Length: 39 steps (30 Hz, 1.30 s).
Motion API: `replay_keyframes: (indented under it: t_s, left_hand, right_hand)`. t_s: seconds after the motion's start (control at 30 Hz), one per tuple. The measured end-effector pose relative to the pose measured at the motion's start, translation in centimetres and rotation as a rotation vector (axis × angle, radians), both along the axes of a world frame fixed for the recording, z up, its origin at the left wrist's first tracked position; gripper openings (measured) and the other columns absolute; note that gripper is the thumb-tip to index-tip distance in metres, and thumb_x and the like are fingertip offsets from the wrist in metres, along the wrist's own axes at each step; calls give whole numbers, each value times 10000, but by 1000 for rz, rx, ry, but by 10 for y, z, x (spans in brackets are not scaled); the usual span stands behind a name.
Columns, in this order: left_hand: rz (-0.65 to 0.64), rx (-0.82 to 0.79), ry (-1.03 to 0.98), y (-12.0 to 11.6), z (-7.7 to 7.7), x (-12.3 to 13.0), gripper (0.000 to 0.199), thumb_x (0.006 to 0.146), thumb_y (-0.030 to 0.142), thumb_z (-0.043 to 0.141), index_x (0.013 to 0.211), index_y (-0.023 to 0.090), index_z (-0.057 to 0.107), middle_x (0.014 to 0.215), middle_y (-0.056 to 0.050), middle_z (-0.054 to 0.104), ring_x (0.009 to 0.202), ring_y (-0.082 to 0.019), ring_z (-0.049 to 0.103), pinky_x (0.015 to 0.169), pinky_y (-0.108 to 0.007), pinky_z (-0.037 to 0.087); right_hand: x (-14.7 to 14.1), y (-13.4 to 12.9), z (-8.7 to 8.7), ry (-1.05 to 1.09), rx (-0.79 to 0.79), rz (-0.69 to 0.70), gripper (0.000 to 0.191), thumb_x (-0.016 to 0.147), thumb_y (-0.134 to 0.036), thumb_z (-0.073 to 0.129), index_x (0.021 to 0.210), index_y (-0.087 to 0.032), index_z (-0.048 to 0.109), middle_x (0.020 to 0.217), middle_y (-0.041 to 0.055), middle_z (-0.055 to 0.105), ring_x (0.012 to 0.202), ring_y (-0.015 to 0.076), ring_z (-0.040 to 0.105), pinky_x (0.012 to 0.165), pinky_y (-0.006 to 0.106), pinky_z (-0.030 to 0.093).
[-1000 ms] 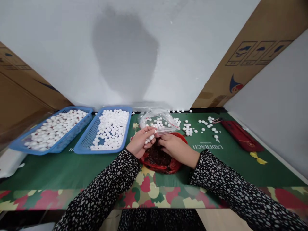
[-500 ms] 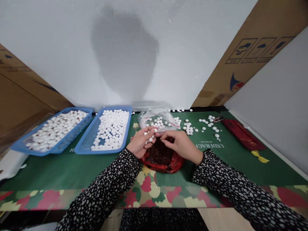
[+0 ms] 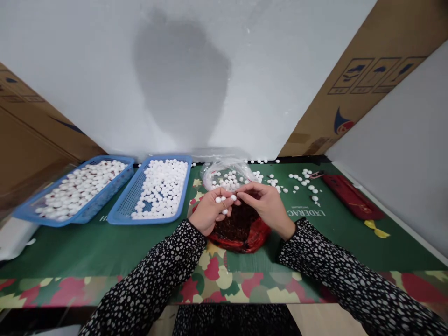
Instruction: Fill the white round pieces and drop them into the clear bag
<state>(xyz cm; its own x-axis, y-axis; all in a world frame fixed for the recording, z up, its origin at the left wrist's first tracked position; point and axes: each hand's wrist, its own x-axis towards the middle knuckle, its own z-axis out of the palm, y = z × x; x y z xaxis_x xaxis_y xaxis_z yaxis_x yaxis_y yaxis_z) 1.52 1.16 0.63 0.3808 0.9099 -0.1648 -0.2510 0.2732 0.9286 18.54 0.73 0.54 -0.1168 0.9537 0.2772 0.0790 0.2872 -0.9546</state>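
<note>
Left hand (image 3: 209, 210): gripping white balls (image 3: 233, 198), likely against rolling away.
Right hand (image 3: 269, 205): hovering beside them; cannot tell whether gripping anything.
Red bag (image 3: 259, 235): lying open beneath, probably for easy reach.

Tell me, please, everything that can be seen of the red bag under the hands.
The red bag looks like thin, glossy plastic, crumpled, lying open-mouthed on the green table cover. Dark brown, crumbly-looking material shows inside. It lies nearer the person than the clear bag. The left hand and right hand partly hide it; contact is unclear.
</note>
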Motion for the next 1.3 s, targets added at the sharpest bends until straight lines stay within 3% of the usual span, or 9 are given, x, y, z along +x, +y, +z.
replay_keyframes:
  t_s: [0.3, 0.43, 0.57, 0.67, 0.77, 0.9, 1.03, 1.13, 1.3]
  left_hand:
    - [44, 62, 61, -1, 5, 1, 338, 697, 364, 774, 789, 166, 516, 674, 7, 636, 451, -30, 434, 358, -123, 177]
    - [58, 59, 62, 0, 5, 0, 338, 692, 364, 776, 790, 166, 521, 699, -4, 655, 454, -30, 442, 359, -122, 182]
    - [143, 53, 34, 3, 6, -2, 354, 689, 389, 776, 832, 164, 542, 683, 6, 634, 449, -29, 438, 349, -120, 178]
    - [170, 23, -6, 5, 7, -4, 369, 689, 409, 778, 831, 155, 553, 671, 14, 599, 439, -19, 412, 339, -115, 164]
    - [146, -26, -55, 6, 7, -4, 361, 698, 408, 773, 797, 141, 551, 695, 13, 576, 440, -7, 394, 330, -112, 143]
    - [111, -60, -83, 6, 7, -6, 352, 708, 403, 766, 786, 136, 551, 719, 9, 572, 434, 1, 385, 322, -115, 119]
    - [106, -38, -27, 7, 6, -7, 362, 701, 402, 774, 861, 141, 582, 683, 23, 559, 428, -6, 392, 326, -116, 129]
    - [109, -23, 16, 7, 5, -7, 396, 675, 403, 793, 896, 136, 601, 692, 8, 588, 436, -12, 406, 334, -119, 150]
    - [119, -9, 29, 7, 5, -6, 420, 666, 406, 796, 923, 132, 608, 729, -14, 623, 433, -13, 397, 334, -122, 156]
  right_hand:
    - [0, 0, 1, -35, 35, -1, 127, 823, -307, 676, 845, -184, 700, 804, 27, 720, 713, 154, 650, 683, 297, 527]
    - [4, 1, 3, -113, 60, -13, 129, 860, -288, 644, 898, -187, 715, 873, 34, 736, 799, 169, 672, 760, 311, 529]
    - [9, 2, 0, -470, 116, 127, 142, 919, -245, 568, 926, -189, 698, 824, 25, 716, 711, 158, 662, 713, 308, 530]
    - [4, -1, -9, -869, 265, 261, 126, 888, -164, 593, 957, -176, 697, 952, 67, 693, 864, 208, 660, 811, 361, 519]
    - [-4, -3, -18, -1059, 348, 260, 135, 870, -108, 581, 960, -150, 672, 1020, 99, 661, 939, 235, 638, 826, 366, 512]
    - [-6, -2, -18, -1075, 354, 290, 120, 873, -76, 548, 857, -153, 639, 933, 80, 660, 876, 216, 631, 769, 334, 508]
    - [2, 1, -13, -917, 333, 260, 139, 855, -53, 556, 862, -168, 635, 906, 52, 667, 869, 192, 622, 782, 323, 503]
    - [7, 3, -14, -824, 310, 258, 184, 837, -57, 592, 943, -193, 654, 984, 43, 683, 926, 185, 630, 850, 340, 502]
    - [-1, -1, -21, -843, 358, 357, 290, 840, -263, 693, 1123, -216, 651, 1176, 92, 613, 1116, 237, 575, 978, 399, 471]
